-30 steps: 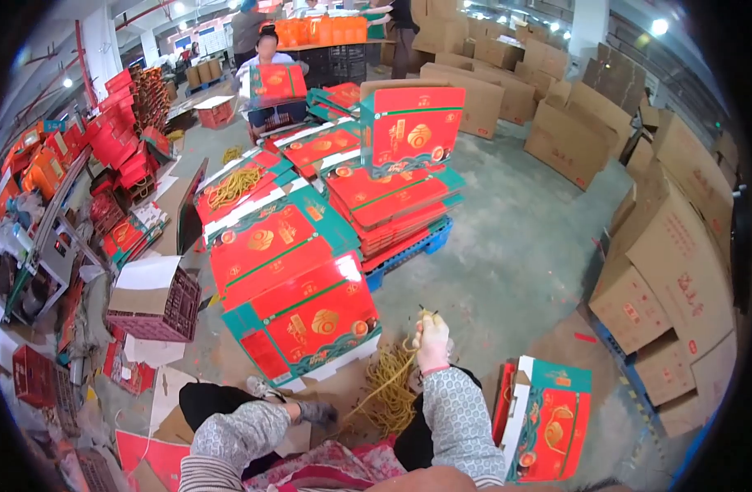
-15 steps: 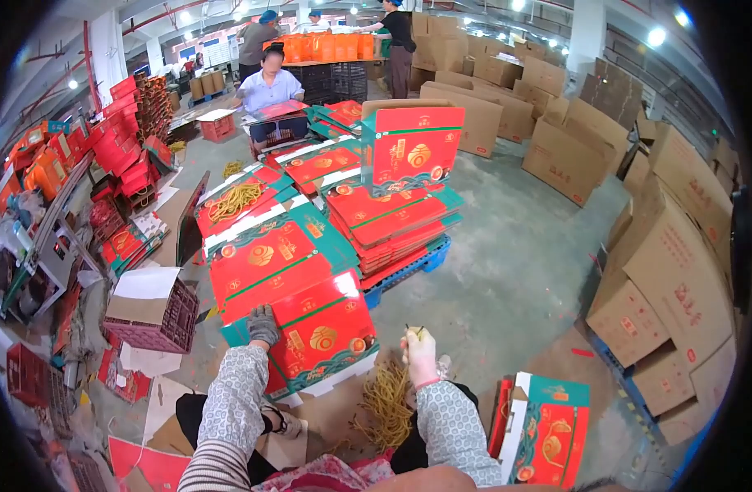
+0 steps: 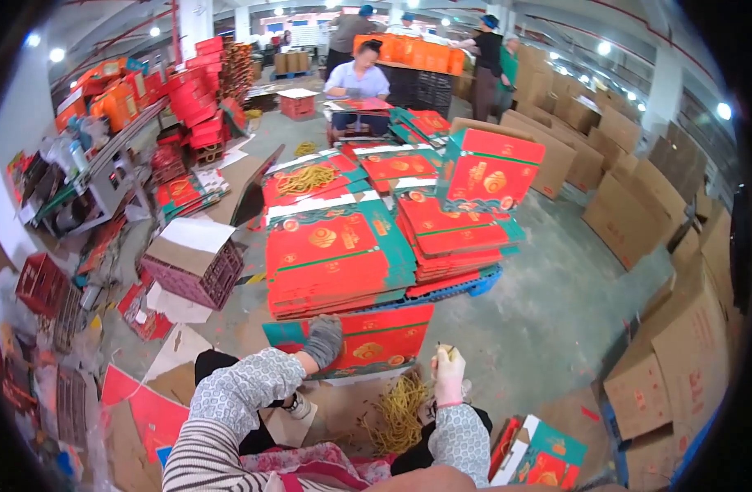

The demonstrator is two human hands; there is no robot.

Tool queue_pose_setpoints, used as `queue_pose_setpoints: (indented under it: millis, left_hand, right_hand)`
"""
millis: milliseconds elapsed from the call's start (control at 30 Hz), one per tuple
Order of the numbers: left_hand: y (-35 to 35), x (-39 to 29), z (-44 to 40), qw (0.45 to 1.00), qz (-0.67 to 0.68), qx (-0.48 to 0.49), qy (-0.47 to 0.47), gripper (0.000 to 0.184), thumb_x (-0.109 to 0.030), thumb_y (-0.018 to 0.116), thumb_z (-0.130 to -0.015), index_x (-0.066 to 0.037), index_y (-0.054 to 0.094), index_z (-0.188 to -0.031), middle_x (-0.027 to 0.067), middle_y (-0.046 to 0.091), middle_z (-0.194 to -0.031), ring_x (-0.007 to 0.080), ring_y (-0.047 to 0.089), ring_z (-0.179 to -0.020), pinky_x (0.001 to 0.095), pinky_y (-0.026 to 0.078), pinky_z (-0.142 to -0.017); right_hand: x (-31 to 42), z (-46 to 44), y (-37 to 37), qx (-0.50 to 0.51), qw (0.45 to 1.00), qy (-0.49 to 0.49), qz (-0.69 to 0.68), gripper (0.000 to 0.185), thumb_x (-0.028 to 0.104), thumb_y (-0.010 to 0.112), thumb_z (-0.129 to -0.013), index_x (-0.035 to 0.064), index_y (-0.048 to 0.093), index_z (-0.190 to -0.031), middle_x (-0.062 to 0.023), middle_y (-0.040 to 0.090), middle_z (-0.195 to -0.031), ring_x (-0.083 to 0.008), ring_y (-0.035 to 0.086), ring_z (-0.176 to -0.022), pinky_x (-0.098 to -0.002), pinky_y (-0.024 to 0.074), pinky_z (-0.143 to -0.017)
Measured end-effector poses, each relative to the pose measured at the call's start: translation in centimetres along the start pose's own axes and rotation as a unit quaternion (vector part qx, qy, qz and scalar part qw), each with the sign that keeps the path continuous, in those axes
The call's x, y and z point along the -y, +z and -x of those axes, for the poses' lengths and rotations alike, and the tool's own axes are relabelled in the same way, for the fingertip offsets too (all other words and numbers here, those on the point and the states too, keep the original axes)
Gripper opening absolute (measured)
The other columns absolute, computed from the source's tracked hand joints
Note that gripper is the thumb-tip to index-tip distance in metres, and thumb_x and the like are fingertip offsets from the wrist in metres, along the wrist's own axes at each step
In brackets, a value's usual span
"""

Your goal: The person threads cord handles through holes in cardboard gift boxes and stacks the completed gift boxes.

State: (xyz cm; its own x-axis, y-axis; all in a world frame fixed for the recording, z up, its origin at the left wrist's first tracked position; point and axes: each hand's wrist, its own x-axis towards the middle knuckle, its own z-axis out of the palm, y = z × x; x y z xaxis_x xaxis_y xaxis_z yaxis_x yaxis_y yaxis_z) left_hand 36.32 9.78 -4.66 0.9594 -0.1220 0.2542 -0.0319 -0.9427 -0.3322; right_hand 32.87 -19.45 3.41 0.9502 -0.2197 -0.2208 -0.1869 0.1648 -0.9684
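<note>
Red carton (image 3: pixel 386 336), flat and tilted upright on its long edge, stands on the floor just before the worker's knees, in front of the two nearest piles of matching cartons: left pile (image 3: pixel 336 266), right pile (image 3: pixel 454 238). Its gold emblem and lettering are too small for me to read. The gloved left hand (image 3: pixel 324 340) grasps its top edge. The bare right hand (image 3: pixel 449 367) is clenched, seemingly on a yellow cord (image 3: pixel 450 353), though from here I can't be sure. I count two heaps of such cords: one floor heap (image 3: pixel 396 414) between the feet, one upper bundle (image 3: pixel 308 179) on the cartons. One opened carton (image 3: pixel 495 172) stands on the right pile, gold characters on its face, likewise unreadable.
</note>
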Motion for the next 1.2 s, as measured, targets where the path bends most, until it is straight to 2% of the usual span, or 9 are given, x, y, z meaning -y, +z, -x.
queue_pose_setpoints:
  millis: [67, 100, 200, 433, 533, 667, 933, 1100, 1200]
  left_hand:
    - [2.4, -1.2, 0.8, 0.990, -0.104, -0.092, -0.004, 0.037, -0.021, 0.049, -0.080, 0.000, 0.056, -0.109, 0.0188, 0.059, -0.096, 0.0322, 0.058, -0.082, 0.0490, 0.045, -0.068]
    - [0.8, -0.9, 1.2, 0.993, -0.060, -0.104, 0.021, 0.035, -0.019, 0.050, -0.079, 0.001, 0.057, -0.107, 0.0176, 0.058, -0.098, 0.0316, 0.057, -0.083, 0.0485, 0.045, -0.068]
    - [0.3, -0.5, 0.5, 0.998, 0.055, -0.031, 0.018, 0.030, -0.017, 0.050, -0.078, 0.000, 0.059, -0.101, 0.0159, 0.059, -0.095, 0.0322, 0.057, -0.084, 0.0471, 0.046, -0.069]
    - [-4.3, 2.2, -0.2, 0.982, 0.165, -0.043, 0.086, 0.022, -0.016, 0.051, -0.075, -0.001, 0.059, -0.089, 0.0164, 0.057, -0.088, 0.0295, 0.056, -0.078, 0.0401, 0.048, -0.063]
    - [-2.0, 1.5, 0.6, 0.988, 0.081, -0.069, 0.110, 0.023, -0.015, 0.051, -0.074, 0.000, 0.059, -0.089, 0.0172, 0.056, -0.089, 0.0297, 0.056, -0.079, 0.0400, 0.049, -0.063]
    - [-1.7, 1.4, 0.8, 0.988, 0.101, -0.062, 0.099, 0.031, -0.015, 0.051, -0.074, 0.003, 0.056, -0.099, 0.0210, 0.056, -0.093, 0.0339, 0.055, -0.082, 0.0425, 0.047, -0.064]
    - [-3.6, -0.5, -0.3, 0.986, 0.158, -0.003, 0.047, 0.020, -0.017, 0.052, -0.076, -0.006, 0.059, -0.090, 0.0145, 0.061, -0.080, 0.0303, 0.058, -0.076, 0.0458, 0.045, -0.062]
    - [-2.7, -1.8, 0.0, 0.991, 0.097, -0.094, 0.006, 0.021, -0.016, 0.051, -0.074, -0.007, 0.058, -0.092, 0.0153, 0.061, -0.072, 0.0304, 0.057, -0.073, 0.0485, 0.040, -0.062]
    - [-2.0, -2.5, 0.5, 0.990, 0.053, -0.128, 0.016, 0.013, -0.016, 0.051, -0.073, -0.011, 0.061, -0.079, 0.0120, 0.062, -0.068, 0.0290, 0.057, -0.072, 0.0471, 0.039, -0.063]
  right_hand:
    - [-0.3, -0.2, -0.1, -0.004, 1.000, -0.003, 0.002, 0.012, 0.015, 0.051, -0.089, 0.0043, 0.057, -0.089, 0.0012, 0.049, -0.056, -0.0056, 0.037, -0.039, -0.0211, 0.0269, -0.035]
    - [-0.3, -0.1, -0.2, 0.002, 1.000, -0.004, 0.004, 0.012, 0.015, 0.051, -0.089, 0.0043, 0.057, -0.089, 0.0012, 0.049, -0.056, -0.0056, 0.037, -0.039, -0.0211, 0.0269, -0.035]
    - [-0.4, 0.1, -0.4, -0.001, 1.000, -0.007, -0.002, 0.011, 0.014, 0.050, -0.089, 0.0043, 0.056, -0.089, 0.0011, 0.049, -0.055, -0.0056, 0.038, -0.039, -0.0209, 0.0269, -0.034]
    - [-0.4, 0.0, -0.2, 0.007, 1.000, -0.011, 0.001, 0.011, 0.013, 0.049, -0.090, 0.0041, 0.056, -0.089, 0.0009, 0.049, -0.056, -0.0059, 0.038, -0.039, -0.0215, 0.0267, -0.035]
    - [-0.4, 0.2, -0.1, 0.009, 1.000, -0.013, 0.005, 0.010, 0.014, 0.050, -0.090, 0.0059, 0.056, -0.089, 0.0011, 0.049, -0.057, -0.0058, 0.037, -0.039, -0.0213, 0.0256, -0.035]
    - [-1.0, 0.1, -0.2, 0.016, 1.000, -0.022, 0.005, 0.008, 0.015, 0.052, -0.089, 0.0080, 0.057, -0.089, 0.0016, 0.050, -0.058, -0.0054, 0.036, -0.040, -0.0209, 0.0246, -0.035]
    - [-1.3, -0.3, -0.1, 0.007, 0.999, -0.037, 0.027, 0.009, 0.015, 0.053, -0.088, 0.0073, 0.058, -0.088, 0.0013, 0.051, -0.058, -0.0054, 0.038, -0.041, -0.0207, 0.0270, -0.037]
    - [-1.9, -0.9, -0.1, 0.007, 0.997, -0.071, 0.035, 0.009, 0.014, 0.053, -0.088, 0.0066, 0.058, -0.086, 0.0011, 0.051, -0.057, -0.0058, 0.040, -0.041, -0.0212, 0.0288, -0.037]
    - [-1.7, -0.9, 0.0, 0.008, 0.997, -0.069, 0.030, 0.009, 0.014, 0.052, -0.088, 0.0065, 0.058, -0.087, 0.0011, 0.051, -0.057, -0.0059, 0.040, -0.041, -0.0213, 0.0290, -0.037]
